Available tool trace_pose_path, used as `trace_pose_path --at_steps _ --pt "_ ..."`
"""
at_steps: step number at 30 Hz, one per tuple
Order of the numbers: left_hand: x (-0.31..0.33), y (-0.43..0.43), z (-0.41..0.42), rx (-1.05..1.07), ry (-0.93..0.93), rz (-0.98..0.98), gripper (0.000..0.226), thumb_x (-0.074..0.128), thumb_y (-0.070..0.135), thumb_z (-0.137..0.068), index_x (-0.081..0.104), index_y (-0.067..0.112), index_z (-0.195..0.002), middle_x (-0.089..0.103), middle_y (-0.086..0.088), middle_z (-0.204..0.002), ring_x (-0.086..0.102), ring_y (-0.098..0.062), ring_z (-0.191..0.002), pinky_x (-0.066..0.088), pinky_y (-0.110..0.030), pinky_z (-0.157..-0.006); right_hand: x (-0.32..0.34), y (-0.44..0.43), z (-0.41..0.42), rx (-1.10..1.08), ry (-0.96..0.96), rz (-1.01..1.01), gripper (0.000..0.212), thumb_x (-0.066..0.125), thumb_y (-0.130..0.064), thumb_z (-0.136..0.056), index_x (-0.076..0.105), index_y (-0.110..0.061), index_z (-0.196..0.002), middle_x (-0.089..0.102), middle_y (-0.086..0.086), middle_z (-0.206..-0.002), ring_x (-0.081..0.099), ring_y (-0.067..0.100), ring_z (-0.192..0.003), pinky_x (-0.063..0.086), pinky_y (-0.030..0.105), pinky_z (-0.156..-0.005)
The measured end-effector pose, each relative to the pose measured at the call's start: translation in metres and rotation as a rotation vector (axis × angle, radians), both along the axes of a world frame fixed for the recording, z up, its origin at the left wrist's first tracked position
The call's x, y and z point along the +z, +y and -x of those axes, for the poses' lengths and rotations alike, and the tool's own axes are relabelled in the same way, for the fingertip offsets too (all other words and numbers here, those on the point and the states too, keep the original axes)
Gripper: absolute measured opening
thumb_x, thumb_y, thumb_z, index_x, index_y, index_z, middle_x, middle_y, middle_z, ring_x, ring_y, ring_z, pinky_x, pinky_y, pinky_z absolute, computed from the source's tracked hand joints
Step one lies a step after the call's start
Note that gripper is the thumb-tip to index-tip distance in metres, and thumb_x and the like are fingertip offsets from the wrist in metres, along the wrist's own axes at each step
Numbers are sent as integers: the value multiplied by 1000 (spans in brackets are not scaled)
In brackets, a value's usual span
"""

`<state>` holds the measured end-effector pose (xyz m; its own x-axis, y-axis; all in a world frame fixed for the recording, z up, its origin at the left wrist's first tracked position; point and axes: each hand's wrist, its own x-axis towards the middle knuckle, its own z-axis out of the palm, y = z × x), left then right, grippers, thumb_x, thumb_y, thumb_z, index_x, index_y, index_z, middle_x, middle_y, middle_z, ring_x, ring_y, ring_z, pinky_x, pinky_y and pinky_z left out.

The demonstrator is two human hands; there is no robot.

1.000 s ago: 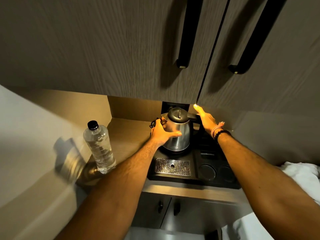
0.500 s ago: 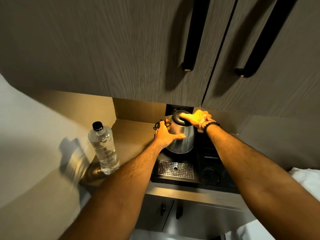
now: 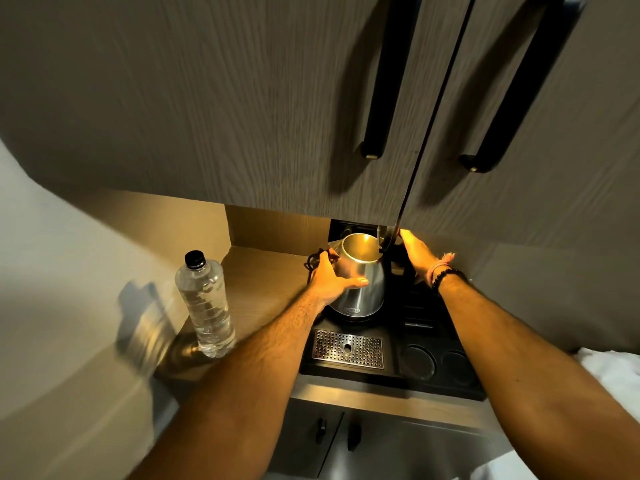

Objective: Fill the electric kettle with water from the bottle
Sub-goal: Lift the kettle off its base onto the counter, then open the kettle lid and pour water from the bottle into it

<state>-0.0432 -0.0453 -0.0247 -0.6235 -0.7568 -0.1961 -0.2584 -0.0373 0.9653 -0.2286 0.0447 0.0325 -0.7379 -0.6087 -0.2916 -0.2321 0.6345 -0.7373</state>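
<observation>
A steel electric kettle stands on its base at the back of a black tray. Its lid is swung up on the right and the empty inside shows. My left hand wraps the kettle's left side, thumb across the front. My right hand is at the handle side, fingers up by the raised lid. A clear water bottle with a black cap stands upright on the wooden counter, to the left of the kettle, untouched.
Dark upper cabinet doors with black handles hang low over the kettle. A metal drip grate and two round cup recesses sit in the tray's front. A white wall is on the left and white cloth on the right.
The kettle's lid has gone from closed to raised. My right hand moved from the lid top back to the handle side. My left hand kept its hold on the body.
</observation>
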Motion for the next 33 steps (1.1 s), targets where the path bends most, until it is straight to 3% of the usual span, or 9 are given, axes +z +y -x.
trace_pose_path --at_steps 9,14,19,21,23,26,28,31,33 --pt "9 -1 -5 86 83 48 100 96 23 -59 34 17 -138 54 -4 -140 51 -24 -129 42 -47 -110 3 -16 8 54 -122 131 48 40 -30 -103 48 -5 -143 40 22 -156 39 32 -144 25 42 -118" --pt "27 -17 -34 171 55 131 125 92 27 -65 8 14 -156 33 -10 -157 37 -29 -142 33 -50 -116 15 -36 -20 22 -138 209 35 49 -22 -102 63 0 -125 55 20 -144 45 38 -139 26 46 -123" --pt "20 -29 -77 304 -63 194 124 88 36 -69 3 16 -157 29 -13 -159 31 -35 -144 31 -50 -115 14 -60 -61 107 -248 223 43 40 -21 -106 40 -5 -146 33 11 -158 33 30 -147 42 11 -98" --pt "14 -31 -91 383 -85 220 123 89 36 -68 7 13 -157 34 -14 -157 33 -34 -143 31 -46 -114 12 -72 -84 206 -236 241 26 37 -34 -106 51 -25 -127 42 7 -151 36 27 -142 25 38 -124" --pt "6 -31 -103 448 -97 223 123 89 37 -68 8 11 -157 34 -14 -158 34 -32 -143 30 -42 -114 6 -86 -104 259 -172 321 32 36 -41 -104 61 -26 -118 52 2 -137 40 24 -135 14 57 -125" --pt "-4 -25 -116 517 -148 246 124 88 40 -68 7 11 -157 29 -14 -160 30 -32 -146 29 -47 -118 1 -96 -128 332 -250 402 37 38 -40 -104 68 -20 -96 63 11 -112 59 24 -101 50 39 -93" --pt "-10 -19 -121 553 -182 297 124 87 38 -69 5 8 -157 22 -16 -162 23 -32 -148 26 -48 -119 -4 -99 -136 372 -272 363 45 38 -49 -101 70 -23 -84 67 8 -97 58 24 -91 45 32 -78" --pt "-14 -5 -122 592 -258 296 121 83 33 -76 -3 4 -156 8 -18 -165 12 -34 -152 20 -48 -121 -12 -107 -144 395 -260 345 54 37 -52 -101 77 -27 -74 76 -6 -82 64 18 -86 45 36 -89" --pt "-16 4 -125 563 -316 281 117 81 29 -79 -3 3 -156 8 -19 -164 12 -35 -151 20 -47 -121 -19 -112 -148 423 -267 328 56 37 -52 -101 80 -18 -91 78 7 -102 66 29 -107 39 49 -111"
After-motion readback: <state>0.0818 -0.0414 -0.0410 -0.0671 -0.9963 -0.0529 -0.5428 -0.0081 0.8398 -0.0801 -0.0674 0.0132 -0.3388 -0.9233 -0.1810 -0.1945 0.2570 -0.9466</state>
